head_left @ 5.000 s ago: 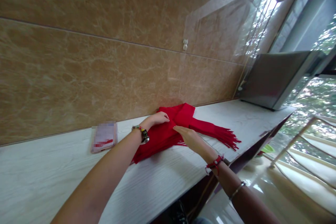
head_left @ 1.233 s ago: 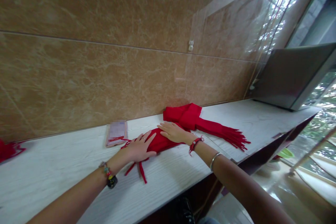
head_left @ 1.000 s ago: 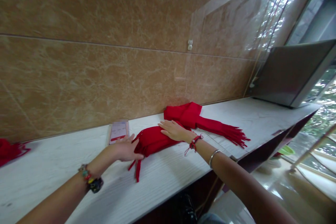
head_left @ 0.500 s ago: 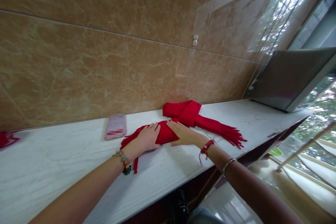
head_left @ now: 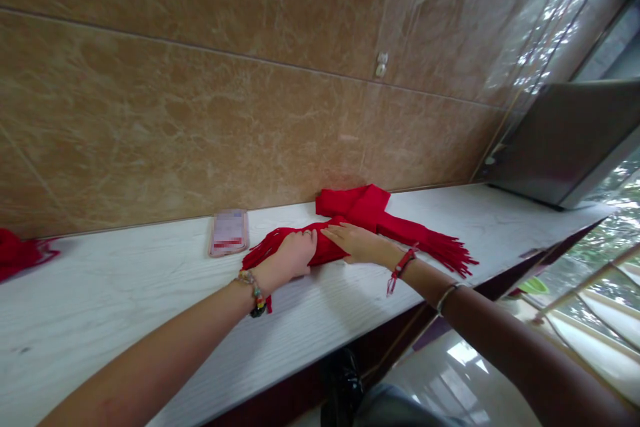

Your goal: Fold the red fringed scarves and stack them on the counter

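Observation:
A red fringed scarf (head_left: 357,203) lies on the white counter, folded across itself near the wall. One fringed end points right; the other runs left beneath both hands. My left hand (head_left: 296,255) has its fingers curled round the left part of the scarf, close to the fringe. Against the cloth just right of it, my right hand (head_left: 356,241) lies flat with fingers stretched out. Part of the scarf is hidden under the hands.
A phone (head_left: 229,233) in a pinkish case lies left of the scarf by the wall. More red fabric (head_left: 17,253) sits at the far left. A large grey box-like object (head_left: 565,147) stands at the counter's right end. The white counter (head_left: 125,293) has its front edge near me.
My left hand has gone from lying flat to curled fingers on the scarf. My right hand stays flat on the cloth. The view has shifted slightly.

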The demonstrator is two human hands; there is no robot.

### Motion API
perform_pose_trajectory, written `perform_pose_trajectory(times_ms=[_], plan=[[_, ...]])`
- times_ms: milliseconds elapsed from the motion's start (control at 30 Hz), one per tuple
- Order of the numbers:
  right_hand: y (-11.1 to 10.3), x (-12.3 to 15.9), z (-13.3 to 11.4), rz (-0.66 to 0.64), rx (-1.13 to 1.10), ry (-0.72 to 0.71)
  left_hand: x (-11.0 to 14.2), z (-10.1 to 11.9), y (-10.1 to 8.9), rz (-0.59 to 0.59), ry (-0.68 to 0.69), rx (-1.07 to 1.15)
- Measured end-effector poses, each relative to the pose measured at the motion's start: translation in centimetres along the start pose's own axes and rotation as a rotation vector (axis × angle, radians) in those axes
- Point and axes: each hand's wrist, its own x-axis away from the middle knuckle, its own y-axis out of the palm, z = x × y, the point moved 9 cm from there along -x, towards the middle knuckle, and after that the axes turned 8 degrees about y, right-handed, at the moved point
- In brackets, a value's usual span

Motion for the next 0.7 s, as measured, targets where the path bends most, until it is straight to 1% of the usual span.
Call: perform_pose_trajectory(times_ms=[167,300,400,467,567,633,700], plan=[[0.5,-0.2,0.0,0.039,0.010,0.066,-0.5,0.5,0.0,0.018,0.054,-0.067],[0.3,-0.3,0.5,0.002,-0.072,0.128,-0.4,0.2,-0.7,0.029,0.090,-0.041],[-0.8,-0.5,0.4,-0.029,-0.161,0.141,0.7,-1.3,-1.3,-0.005,0.096,0.025],[-2.1,-0.8,-0.5,-0.012,-0.198,0.128,1.8,-2.6,-1.8,-0.019,0.113,0.102],[-4.2,-1.5,-2.7,0.064,-0.206,0.116,4.2,-4.9,-2.4,-0.049,0.118,0.248],[-5.2,-2.5,-4.3,0.091,-0.194,0.126,6.2,-6.7,-2.4,-0.099,0.070,0.322],[-5.6,-3.8,-6.0,0.071,-0.214,0.119,8.4,-8.2,-2.2,-0.164,0.007,0.391]])
